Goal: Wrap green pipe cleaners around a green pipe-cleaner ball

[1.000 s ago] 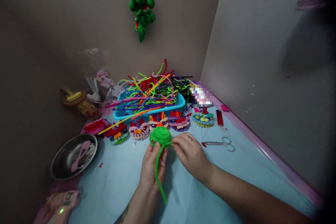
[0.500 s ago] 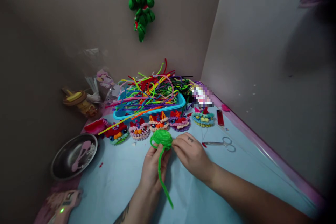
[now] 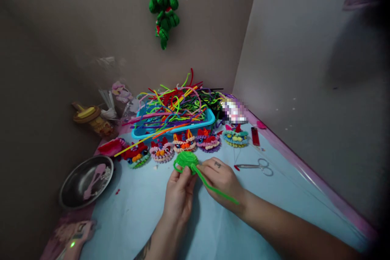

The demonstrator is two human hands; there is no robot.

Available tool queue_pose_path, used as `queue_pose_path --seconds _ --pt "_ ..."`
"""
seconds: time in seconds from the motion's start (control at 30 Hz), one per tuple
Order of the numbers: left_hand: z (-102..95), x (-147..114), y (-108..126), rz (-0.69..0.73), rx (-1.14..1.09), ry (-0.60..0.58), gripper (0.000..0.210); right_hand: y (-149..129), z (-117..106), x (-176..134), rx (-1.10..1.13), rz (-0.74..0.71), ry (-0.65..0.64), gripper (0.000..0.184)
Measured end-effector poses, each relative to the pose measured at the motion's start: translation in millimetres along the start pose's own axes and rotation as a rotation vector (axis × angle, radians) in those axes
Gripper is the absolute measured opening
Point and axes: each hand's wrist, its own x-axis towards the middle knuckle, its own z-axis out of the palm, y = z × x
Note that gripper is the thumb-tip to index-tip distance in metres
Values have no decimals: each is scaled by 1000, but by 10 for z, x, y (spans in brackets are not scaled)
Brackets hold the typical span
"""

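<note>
A bright green wound piece of pipe cleaner is held up over the table, with a small loop sticking out at its left. My left hand pinches its lower edge, thumb in front. At its right edge, my right hand has its fingers curled closed against the piece; the tips are partly hidden. The loose green tail runs from the piece down to the right, across the back of my right hand.
Behind my hands stand several colourful pipe cleaner animal heads. A blue basket holds many loose pipe cleaners. Scissors and a red lighter lie to the right. A metal bowl and a pink device sit left.
The loose green tail has swung from hanging down past my left hand to lying across my right hand. My right hand has shifted slightly down.
</note>
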Motion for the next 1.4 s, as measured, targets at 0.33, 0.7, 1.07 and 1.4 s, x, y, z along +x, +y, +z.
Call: queue_pose_path --seconds 0.33,0.7,1.07,1.4 --pt "-20 9 14 216 157 5 26 -70 -33 37 152 170 14 23" --pt "-12 -3 -62 273 250 -30 22 -87 -43 42 591 188 72 10" --pt "-3 8 20 233 159 -35 29 -70 -1 52 419 375 106 13" --pt "33 -29 12 184 117 -13 33 -58 -5 61 280 204 66 12"
